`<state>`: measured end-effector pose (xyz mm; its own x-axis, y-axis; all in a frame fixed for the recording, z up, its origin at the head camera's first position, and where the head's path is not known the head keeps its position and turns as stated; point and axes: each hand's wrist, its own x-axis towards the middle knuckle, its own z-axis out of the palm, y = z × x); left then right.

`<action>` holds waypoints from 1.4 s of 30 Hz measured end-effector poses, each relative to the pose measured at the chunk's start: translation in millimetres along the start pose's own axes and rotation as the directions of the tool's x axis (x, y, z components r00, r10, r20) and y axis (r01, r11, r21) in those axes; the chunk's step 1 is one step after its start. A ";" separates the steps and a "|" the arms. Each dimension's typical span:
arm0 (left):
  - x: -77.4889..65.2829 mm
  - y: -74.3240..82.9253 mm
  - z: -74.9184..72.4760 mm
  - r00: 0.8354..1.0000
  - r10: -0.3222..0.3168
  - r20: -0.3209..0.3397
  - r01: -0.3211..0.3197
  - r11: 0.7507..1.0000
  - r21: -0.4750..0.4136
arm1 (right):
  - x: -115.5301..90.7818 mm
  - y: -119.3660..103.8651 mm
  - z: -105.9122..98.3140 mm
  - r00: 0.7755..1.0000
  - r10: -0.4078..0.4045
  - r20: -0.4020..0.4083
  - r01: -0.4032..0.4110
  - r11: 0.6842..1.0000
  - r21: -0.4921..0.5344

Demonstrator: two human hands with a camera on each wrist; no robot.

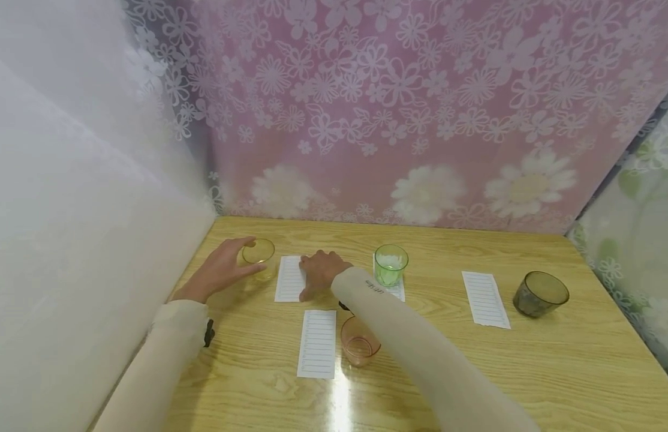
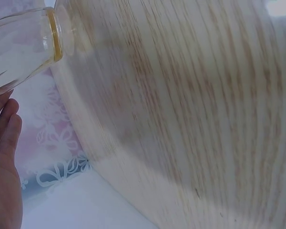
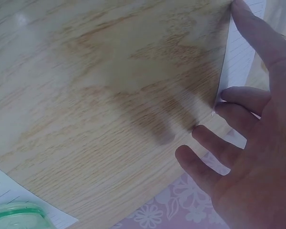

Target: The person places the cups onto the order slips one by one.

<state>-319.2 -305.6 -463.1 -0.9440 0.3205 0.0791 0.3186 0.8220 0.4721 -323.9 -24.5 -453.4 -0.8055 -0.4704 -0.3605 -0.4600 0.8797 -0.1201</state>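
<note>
At the back left, my left hand (image 1: 223, 267) grips a yellow glass (image 1: 266, 258), thumb on its near side and a finger at the far rim. In the left wrist view, the fingertips (image 2: 10, 107) lie against the side of the glass (image 2: 26, 47), which stands on the table. My right hand (image 1: 320, 270) touches the right edge of a lined paper slip (image 1: 289, 282), thumb and fingers spread along it. The right wrist view has the thumb (image 3: 257, 31) at one corner of the slip (image 3: 238, 59) and two fingers near the other.
A green glass (image 1: 391, 264) with white pieces inside stands on another slip (image 1: 397, 289). Under my right forearm is a pink glass (image 1: 360, 342), beside a slip (image 1: 316, 344). Farther right are a slip (image 1: 486, 300) and a dark glass (image 1: 540, 294). Patterned curtains border the table.
</note>
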 end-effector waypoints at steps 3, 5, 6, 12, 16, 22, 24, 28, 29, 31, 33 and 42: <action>1.0 2.4 0.5 1.000 0.001 0.003 -0.001 1.000 -0.001 | -1.1 -0.7 -0.1 1.000 0.000 0.001 0.000 1.000 0.001; 1.9 4.1 0.6 1.000 0.004 0.005 -0.004 1.000 -0.002 | -0.3 -1.0 0.6 1.000 -0.004 -0.001 0.004 1.000 -0.012; 2.1 5.2 0.5 1.000 0.005 0.006 -0.005 1.000 -0.004 | 0.5 -0.9 1.0 1.000 -0.008 -0.001 0.008 1.000 -0.018; 5.9 11.7 2.4 1.000 0.022 0.011 -0.022 1.000 -0.019 | 5.8 -0.8 4.4 1.000 -0.027 -0.014 0.026 0.998 -0.052; 9.7 13.9 7.1 0.999 0.034 0.024 -0.034 0.999 -0.029 | 8.8 -0.6 7.5 1.000 -0.023 -0.012 0.022 0.999 -0.046; 11.8 17.7 11.0 0.998 0.051 0.027 -0.050 0.998 -0.039 | 10.7 -1.0 9.5 0.999 -0.037 -0.022 0.036 0.997 -0.065; 12.1 19.6 11.3 0.998 0.056 0.026 -0.054 0.998 -0.041 | 11.0 -1.4 9.5 0.998 -0.060 -0.035 0.057 0.994 -0.093; 12.5 24.5 12.1 0.998 0.063 0.030 -0.061 0.997 -0.047 | 10.2 -2.1 9.3 0.995 -0.081 -0.055 0.074 0.991 -0.113; 12.3 25.5 12.4 0.997 0.064 0.032 -0.063 0.997 -0.050 | 9.7 -2.4 9.1 0.995 -0.082 -0.057 0.075 0.990 -0.116; 12.3 27.0 13.5 0.997 0.066 0.037 -0.064 0.997 -0.051 | 8.7 -2.8 8.6 0.995 -0.083 -0.057 0.076 0.990 -0.115; 12.7 27.6 15.2 0.997 0.068 0.041 -0.066 0.997 -0.049 | 8.2 -2.6 8.2 0.995 -0.080 -0.054 0.074 0.991 -0.112; 14.3 29.0 20.1 0.995 0.084 0.048 -0.081 0.995 -0.061 | 10.4 -2.4 8.8 0.996 -0.075 -0.049 0.068 0.990 -0.121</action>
<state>-321.7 -267.7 -466.0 -0.9087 0.4103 0.0764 0.3881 0.7632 0.5166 -327.9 -30.9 -465.1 -0.7863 -0.5376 -0.3044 -0.5558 0.8307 -0.0315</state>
